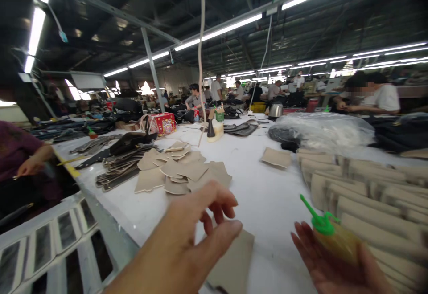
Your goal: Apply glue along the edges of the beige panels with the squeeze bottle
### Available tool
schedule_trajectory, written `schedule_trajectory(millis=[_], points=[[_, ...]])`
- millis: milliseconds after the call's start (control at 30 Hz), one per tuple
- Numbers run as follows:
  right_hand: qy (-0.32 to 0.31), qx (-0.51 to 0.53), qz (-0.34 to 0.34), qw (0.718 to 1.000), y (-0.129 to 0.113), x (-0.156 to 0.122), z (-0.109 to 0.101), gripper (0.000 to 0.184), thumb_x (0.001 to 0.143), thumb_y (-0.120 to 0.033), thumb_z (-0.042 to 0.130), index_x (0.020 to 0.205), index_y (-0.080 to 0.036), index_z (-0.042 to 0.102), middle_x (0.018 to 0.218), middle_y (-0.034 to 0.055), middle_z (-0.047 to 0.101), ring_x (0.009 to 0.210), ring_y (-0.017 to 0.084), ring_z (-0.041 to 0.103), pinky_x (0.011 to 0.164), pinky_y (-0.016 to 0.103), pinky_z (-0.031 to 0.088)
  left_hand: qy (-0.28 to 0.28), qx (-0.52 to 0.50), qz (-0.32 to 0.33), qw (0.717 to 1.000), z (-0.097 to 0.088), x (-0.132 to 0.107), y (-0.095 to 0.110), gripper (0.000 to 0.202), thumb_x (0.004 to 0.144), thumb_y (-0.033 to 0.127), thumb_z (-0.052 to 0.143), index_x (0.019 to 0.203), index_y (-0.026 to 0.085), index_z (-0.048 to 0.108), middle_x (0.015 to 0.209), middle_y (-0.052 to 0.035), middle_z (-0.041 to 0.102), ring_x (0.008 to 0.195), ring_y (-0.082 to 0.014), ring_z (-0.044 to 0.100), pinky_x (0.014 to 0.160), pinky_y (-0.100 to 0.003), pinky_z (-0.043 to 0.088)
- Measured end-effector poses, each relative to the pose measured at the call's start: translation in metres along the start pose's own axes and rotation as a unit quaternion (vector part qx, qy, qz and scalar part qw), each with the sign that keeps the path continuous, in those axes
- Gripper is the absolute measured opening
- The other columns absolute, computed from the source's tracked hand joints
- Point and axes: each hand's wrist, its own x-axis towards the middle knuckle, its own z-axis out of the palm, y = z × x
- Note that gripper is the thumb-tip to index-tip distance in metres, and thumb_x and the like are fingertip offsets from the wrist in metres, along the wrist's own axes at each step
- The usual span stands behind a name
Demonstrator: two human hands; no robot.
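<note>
My left hand (200, 236) hovers over the white table (254, 187), fingers loosely curled, with a gap between them and the thumb. It holds nothing. Partly hidden below it lies a single beige cut piece (238, 258). At the lower right, my right hand (314, 256) holds a squeeze glue bottle (341, 242), which rests tilted across the palm with the thumb around it. Yellowish liquid shows through the bottle, and its green cap and nozzle point up and left. Beyond my left hand, a loose pile of beige pieces (183, 169) is spread out.
Overlapping rows of beige pieces (361, 196) cover the right side. One beige piece (276, 157) lies alone. Dark strips (125, 162), a white container (216, 131) and clear plastic wrap (327, 129) stand farther back. A person's hand (35, 160) is at the left.
</note>
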Motion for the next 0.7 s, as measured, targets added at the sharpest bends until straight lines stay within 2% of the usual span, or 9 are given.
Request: schedule_trajectory(millis=[67, 167, 267, 367, 433, 500, 567, 633, 700], points=[[-0.009, 0.037, -0.002, 0.999, -0.003, -0.014, 0.007, 0.052, 0.075, -0.045, 0.063, 0.122, -0.022, 0.061, 0.124, 0.0135, 0.062, 0.108, 0.035, 0.06, 0.087, 0.05, 0.053, -0.102, 0.108, -0.065, 0.987, 0.033, 0.017, -0.007, 0.033, 0.084, 0.034, 0.057, 0.116, 0.027, 0.059, 0.109, -0.0041, 0.06, 0.101, -0.0227, 0.053, 0.09, -0.034, 0.044], [-0.018, 0.067, -0.012, 0.998, -0.004, -0.021, 0.012, 0.045, 0.078, -0.04, 0.064, 0.119, -0.021, 0.062, 0.123, 0.0138, 0.062, 0.105, 0.037, 0.061, 0.079, 0.05, 0.057, -0.192, 0.195, -0.123, 0.954, 0.082, 0.021, -0.032, 0.047, 0.077, 0.037, 0.061, 0.121, 0.023, 0.056, 0.118, -0.0083, 0.055, 0.111, -0.0268, 0.047, 0.095, -0.037, 0.04], [-0.023, 0.081, -0.017, 0.996, -0.003, -0.02, 0.011, 0.042, 0.078, -0.039, 0.066, 0.116, -0.021, 0.063, 0.118, 0.0138, 0.065, 0.104, 0.038, 0.061, 0.078, 0.052, 0.057, -0.221, 0.236, -0.159, 0.933, 0.112, 0.013, -0.054, 0.061, 0.073, 0.041, 0.061, 0.129, 0.018, 0.05, 0.124, -0.0127, 0.051, 0.115, -0.0298, 0.044, 0.097, -0.039, 0.037], [-0.034, 0.083, -0.014, 0.996, -0.002, -0.02, 0.009, 0.041, 0.078, -0.039, 0.067, 0.114, -0.021, 0.064, 0.115, 0.0134, 0.067, 0.105, 0.037, 0.061, 0.08, 0.052, 0.056, -0.235, 0.271, -0.154, 0.921, 0.117, 0.009, -0.063, 0.068, 0.072, 0.034, 0.057, 0.136, 0.015, 0.043, 0.133, -0.0164, 0.044, 0.122, -0.0339, 0.037, 0.1, -0.045, 0.032], [-0.035, 0.085, -0.013, 0.996, -0.002, -0.02, 0.009, 0.04, 0.078, -0.039, 0.067, 0.113, -0.021, 0.065, 0.114, 0.013, 0.067, 0.105, 0.037, 0.062, 0.081, 0.052, 0.055, -0.266, 0.276, -0.122, 0.916, 0.111, 0.009, -0.065, 0.067, 0.068, 0.022, 0.054, 0.135, 0.019, 0.045, 0.138, -0.0139, 0.041, 0.124, -0.0338, 0.035, 0.101, -0.047, 0.03], [-0.036, 0.089, -0.012, 0.995, -0.002, -0.02, 0.009, 0.039, 0.078, -0.039, 0.067, 0.112, -0.021, 0.065, 0.113, 0.0127, 0.068, 0.104, 0.037, 0.062, 0.081, 0.052, 0.055, -0.291, 0.26, -0.079, 0.917, 0.101, 0.009, -0.068, 0.067, 0.063, 0.01, 0.049, 0.127, 0.026, 0.052, 0.136, -0.0072, 0.046, 0.122, -0.029, 0.039, 0.101, -0.042, 0.031], [-0.045, 0.094, -0.008, 0.995, -0.001, -0.02, 0.008, 0.038, 0.077, -0.039, 0.068, 0.11, -0.021, 0.066, 0.111, 0.0124, 0.068, 0.104, 0.038, 0.061, 0.081, 0.053, 0.055, -0.293, 0.228, -0.062, 0.926, 0.091, 0.011, -0.073, 0.059, 0.061, 0.004, 0.044, 0.112, 0.028, 0.061, 0.125, -0.0022, 0.055, 0.114, -0.022, 0.045, 0.098, -0.033, 0.034], [-0.055, 0.099, -0.005, 0.994, 0.0, -0.019, 0.007, 0.037, 0.075, -0.039, 0.07, 0.107, -0.021, 0.067, 0.109, 0.0117, 0.07, 0.103, 0.039, 0.061, 0.081, 0.054, 0.054, -0.27, 0.204, -0.08, 0.938, 0.086, 0.014, -0.078, 0.045, 0.068, 0.006, 0.042, 0.102, 0.025, 0.065, 0.112, -0.0021, 0.06, 0.107, -0.0183, 0.049, 0.094, -0.027, 0.036], [-0.064, 0.101, -0.003, 0.993, 0.002, -0.019, 0.006, 0.034, 0.074, -0.037, 0.072, 0.103, -0.021, 0.067, 0.106, 0.0106, 0.071, 0.102, 0.04, 0.062, 0.082, 0.055, 0.054, -0.239, 0.21, -0.11, 0.942, 0.088, 0.016, -0.079, 0.033, 0.077, 0.016, 0.044, 0.103, 0.022, 0.064, 0.109, -0.0045, 0.06, 0.106, -0.0195, 0.05, 0.093, -0.028, 0.036]])
